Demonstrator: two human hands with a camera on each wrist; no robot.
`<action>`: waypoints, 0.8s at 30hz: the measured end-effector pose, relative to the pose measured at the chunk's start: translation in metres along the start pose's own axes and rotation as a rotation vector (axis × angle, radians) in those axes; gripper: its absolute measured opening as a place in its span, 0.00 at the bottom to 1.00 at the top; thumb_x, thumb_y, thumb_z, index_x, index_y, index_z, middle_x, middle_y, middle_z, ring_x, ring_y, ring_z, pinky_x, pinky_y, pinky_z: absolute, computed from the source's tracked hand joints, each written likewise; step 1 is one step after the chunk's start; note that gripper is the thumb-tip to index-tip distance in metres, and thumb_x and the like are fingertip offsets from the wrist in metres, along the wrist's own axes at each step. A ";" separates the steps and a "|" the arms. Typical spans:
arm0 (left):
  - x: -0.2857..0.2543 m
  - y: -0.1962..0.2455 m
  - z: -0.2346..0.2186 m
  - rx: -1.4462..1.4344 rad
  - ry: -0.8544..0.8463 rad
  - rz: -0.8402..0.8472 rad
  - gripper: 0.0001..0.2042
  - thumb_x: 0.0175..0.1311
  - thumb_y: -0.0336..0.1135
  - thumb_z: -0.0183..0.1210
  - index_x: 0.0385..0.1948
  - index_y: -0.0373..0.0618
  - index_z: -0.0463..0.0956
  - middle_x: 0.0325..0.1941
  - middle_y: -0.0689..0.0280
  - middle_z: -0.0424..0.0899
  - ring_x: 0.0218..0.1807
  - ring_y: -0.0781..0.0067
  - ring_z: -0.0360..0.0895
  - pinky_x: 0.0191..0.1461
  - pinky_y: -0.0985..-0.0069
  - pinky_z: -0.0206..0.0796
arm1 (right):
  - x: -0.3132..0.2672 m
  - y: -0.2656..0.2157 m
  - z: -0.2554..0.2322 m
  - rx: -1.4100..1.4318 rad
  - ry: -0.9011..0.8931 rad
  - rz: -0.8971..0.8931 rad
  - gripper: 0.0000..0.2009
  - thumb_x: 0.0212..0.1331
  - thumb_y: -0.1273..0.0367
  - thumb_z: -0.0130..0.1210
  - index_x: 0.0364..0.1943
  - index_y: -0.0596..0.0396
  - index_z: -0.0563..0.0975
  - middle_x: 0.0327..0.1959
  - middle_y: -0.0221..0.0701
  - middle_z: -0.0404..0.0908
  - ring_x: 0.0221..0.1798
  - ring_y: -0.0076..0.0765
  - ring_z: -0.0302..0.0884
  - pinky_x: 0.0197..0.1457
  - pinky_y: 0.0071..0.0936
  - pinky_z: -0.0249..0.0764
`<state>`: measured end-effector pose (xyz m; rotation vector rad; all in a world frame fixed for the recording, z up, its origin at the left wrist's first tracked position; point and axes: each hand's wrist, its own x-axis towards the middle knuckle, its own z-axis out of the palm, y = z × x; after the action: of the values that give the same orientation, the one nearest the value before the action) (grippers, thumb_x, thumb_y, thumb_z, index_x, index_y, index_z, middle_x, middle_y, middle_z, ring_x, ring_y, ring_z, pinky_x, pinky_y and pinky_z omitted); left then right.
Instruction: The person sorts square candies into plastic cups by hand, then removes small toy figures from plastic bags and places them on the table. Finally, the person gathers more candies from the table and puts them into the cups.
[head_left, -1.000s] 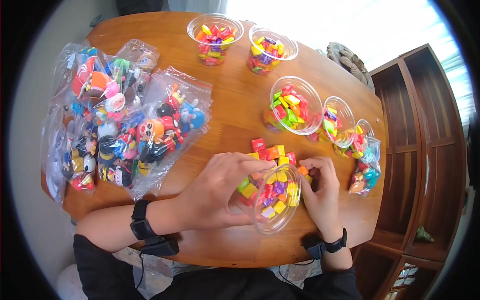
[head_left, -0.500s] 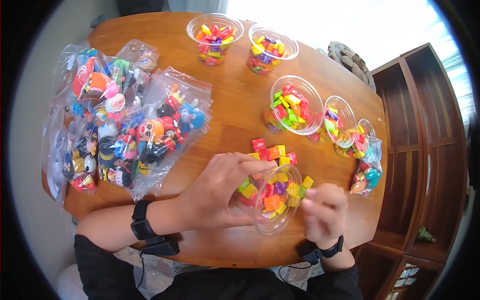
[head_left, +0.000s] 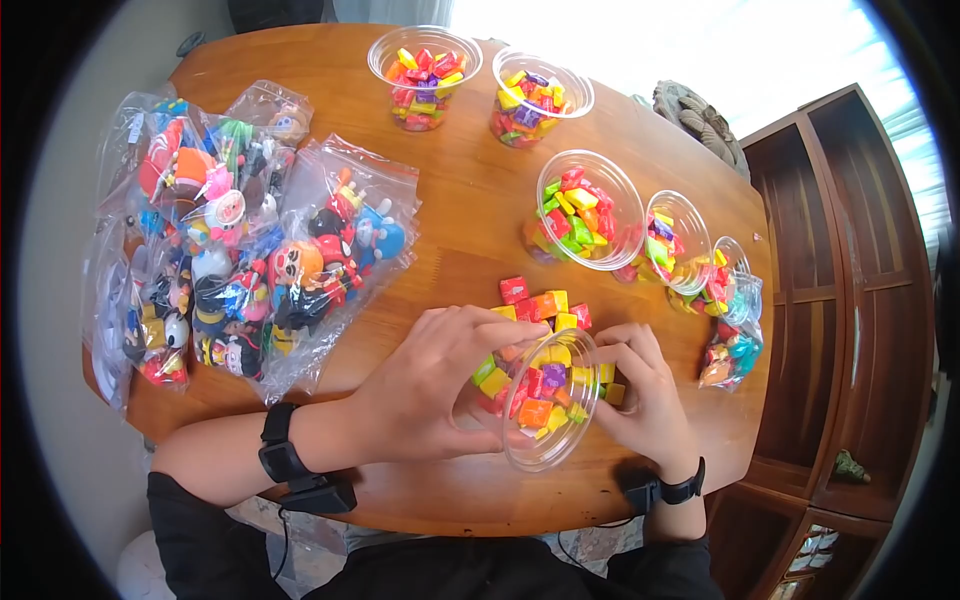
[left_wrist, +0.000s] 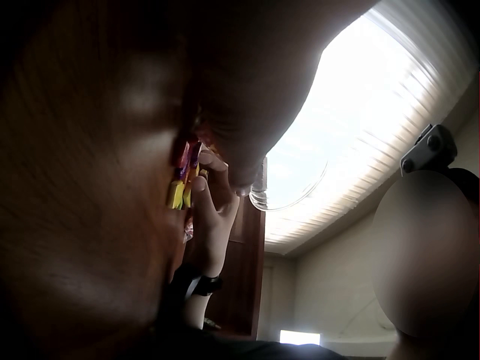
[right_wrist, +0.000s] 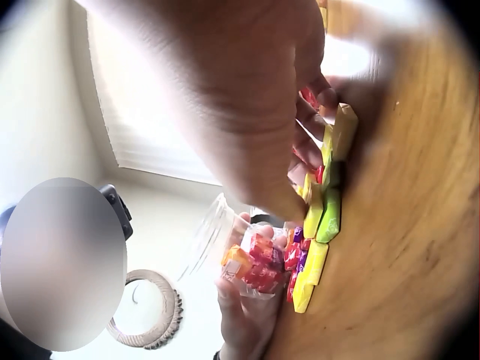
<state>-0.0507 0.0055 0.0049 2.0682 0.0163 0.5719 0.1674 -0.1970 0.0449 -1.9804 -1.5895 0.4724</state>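
My left hand (head_left: 425,385) grips a clear plastic cup (head_left: 575,455), thumb and fingers around its side. The cup leans with its mouth toward me and my right, and wrapped candies (head_left: 535,412) in red, orange, yellow and purple lie inside. Right beside its rim is my right hand (head_left: 650,400), fingers bent and thumb apart from them, over loose yellow candies (head_left: 614,394). In the right wrist view its fingers reach down to a row of yellow and green candies (right_wrist: 328,214) on the table. More loose candies (head_left: 514,290) lie behind the cup.
Several clear cups of candies, one of them a large cup (head_left: 590,250), stand along the back and right of the wooden table (head_left: 450,225). Plastic bags of toy figures (head_left: 215,260) cover the left side. A smaller bag of toys (head_left: 730,350) lies at the right edge.
An orange candy from my right hand has landed in the cup. That hand drew back toward me, then returned to the loose candies beside the rim. My left hand keeps holding the cup.
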 end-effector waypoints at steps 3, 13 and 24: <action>0.000 0.000 0.000 -0.003 0.001 0.003 0.45 0.51 0.46 0.87 0.72 0.45 0.74 0.66 0.57 0.83 0.67 0.50 0.79 0.71 0.56 0.68 | -0.002 0.001 -0.001 0.068 -0.006 0.061 0.17 0.53 0.76 0.78 0.46 0.55 0.84 0.50 0.37 0.81 0.55 0.49 0.79 0.58 0.41 0.78; 0.000 0.000 -0.001 0.003 -0.011 0.006 0.45 0.52 0.47 0.86 0.73 0.44 0.73 0.66 0.57 0.83 0.68 0.49 0.79 0.70 0.55 0.68 | -0.028 0.001 0.005 0.157 0.640 -0.181 0.15 0.60 0.80 0.72 0.50 0.56 0.86 0.44 0.36 0.82 0.44 0.41 0.82 0.48 0.35 0.79; 0.000 0.001 -0.001 -0.010 -0.012 -0.011 0.46 0.51 0.45 0.87 0.73 0.44 0.73 0.66 0.55 0.82 0.67 0.49 0.79 0.71 0.55 0.69 | -0.018 -0.004 0.002 0.227 0.507 0.042 0.17 0.62 0.77 0.70 0.55 0.60 0.83 0.49 0.42 0.83 0.44 0.43 0.80 0.50 0.37 0.78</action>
<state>-0.0512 0.0057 0.0063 2.0603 0.0173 0.5514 0.1590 -0.2131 0.0449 -1.7816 -1.1280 0.1379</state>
